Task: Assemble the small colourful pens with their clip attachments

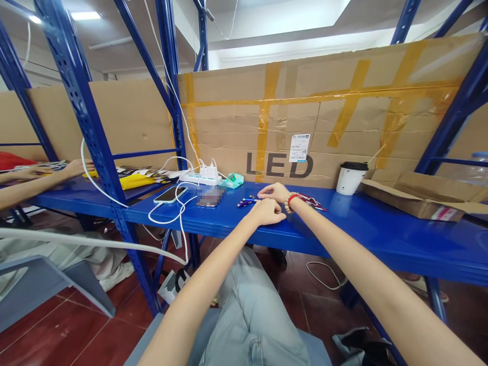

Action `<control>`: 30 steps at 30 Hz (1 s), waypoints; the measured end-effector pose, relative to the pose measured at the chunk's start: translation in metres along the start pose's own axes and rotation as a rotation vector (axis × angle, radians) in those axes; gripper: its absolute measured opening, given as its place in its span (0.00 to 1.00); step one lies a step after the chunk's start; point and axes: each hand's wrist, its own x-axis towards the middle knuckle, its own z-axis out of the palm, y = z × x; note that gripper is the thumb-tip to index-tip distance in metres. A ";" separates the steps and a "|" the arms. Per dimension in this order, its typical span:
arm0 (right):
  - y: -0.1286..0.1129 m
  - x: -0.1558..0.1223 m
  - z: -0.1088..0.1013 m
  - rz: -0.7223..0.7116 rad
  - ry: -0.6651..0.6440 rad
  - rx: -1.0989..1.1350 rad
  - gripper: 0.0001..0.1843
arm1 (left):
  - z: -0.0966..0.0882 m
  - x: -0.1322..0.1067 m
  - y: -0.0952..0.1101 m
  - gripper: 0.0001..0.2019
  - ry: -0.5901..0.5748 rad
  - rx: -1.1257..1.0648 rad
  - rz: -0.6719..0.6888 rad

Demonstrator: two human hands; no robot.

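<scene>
My left hand (pixel 270 212) rests at the front edge of the blue table, its fingers curled into a closed shape. Whatever may be inside it is hidden. Just beyond it, my right hand (pixel 275 193) reaches over the table, fingers bent down and close together. Its fingertips are near some blue-purple pens (pixel 246 203), and I cannot make out what is between them. A red string and a bead bracelet (pixel 288 202) circle the right wrist. To the right of that wrist lies a bunch of reddish pens (pixel 314 202), partly covered by the arm.
A phone (pixel 171 195) with white cables, a power strip (pixel 200 177) and a green packet (pixel 233 180) are on the left. A lidded paper cup (pixel 349 179) and an open cardboard box (pixel 415 201) stand right. Another person's arm (pixel 34 180) works beyond the blue post (pixel 86 112).
</scene>
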 end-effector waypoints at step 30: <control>0.017 -0.044 -0.033 -0.138 -0.110 0.043 0.12 | 0.003 0.006 -0.001 0.20 0.293 0.279 -0.180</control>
